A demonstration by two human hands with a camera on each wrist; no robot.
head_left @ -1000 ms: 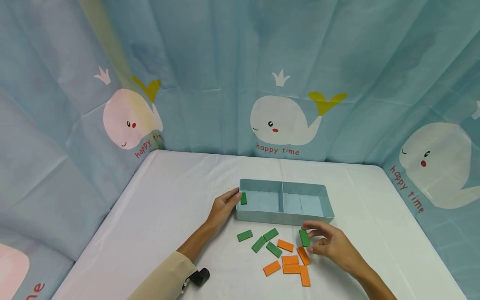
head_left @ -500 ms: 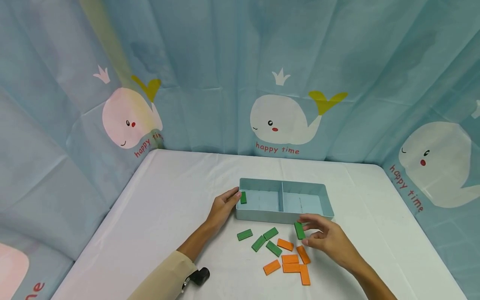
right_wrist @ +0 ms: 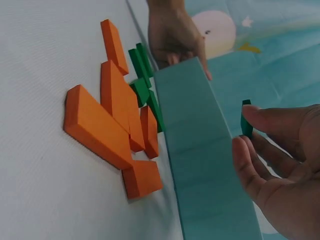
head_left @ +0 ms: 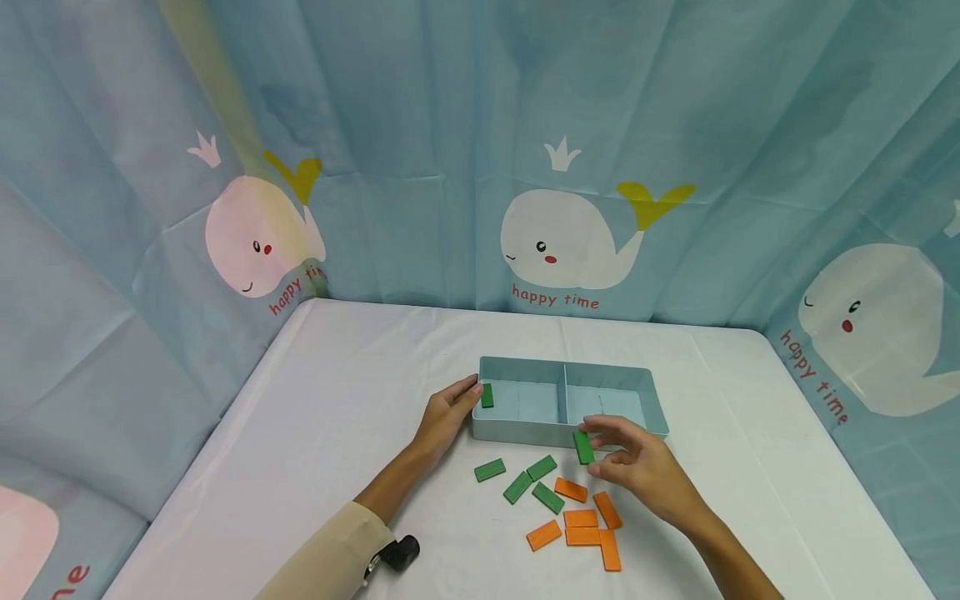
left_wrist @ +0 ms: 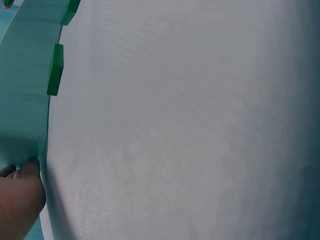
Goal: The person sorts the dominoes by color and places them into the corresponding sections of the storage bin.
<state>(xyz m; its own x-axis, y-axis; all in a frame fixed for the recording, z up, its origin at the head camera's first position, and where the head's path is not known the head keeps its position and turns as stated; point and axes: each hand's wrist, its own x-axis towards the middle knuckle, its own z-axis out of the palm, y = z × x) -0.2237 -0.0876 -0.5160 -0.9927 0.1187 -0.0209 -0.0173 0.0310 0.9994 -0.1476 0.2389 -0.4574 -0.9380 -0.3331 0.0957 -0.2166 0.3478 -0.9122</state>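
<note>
Block (head_left: 583, 447), green | right hand (head_left: 641, 467) pinching | tray (head_left: 517, 430) | left hand (head_left: 442, 423) holding

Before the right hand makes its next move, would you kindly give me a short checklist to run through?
1. Held green block pinched in the right hand: ok.
2. Left hand on the left end of the tray: ok.
3. Room in the left compartment: ok, only one small green block shows there.
4. Held block inside the tray: not ok, it shows before the near wall.
5. Held block higher than the rim: cannot tell.
</note>
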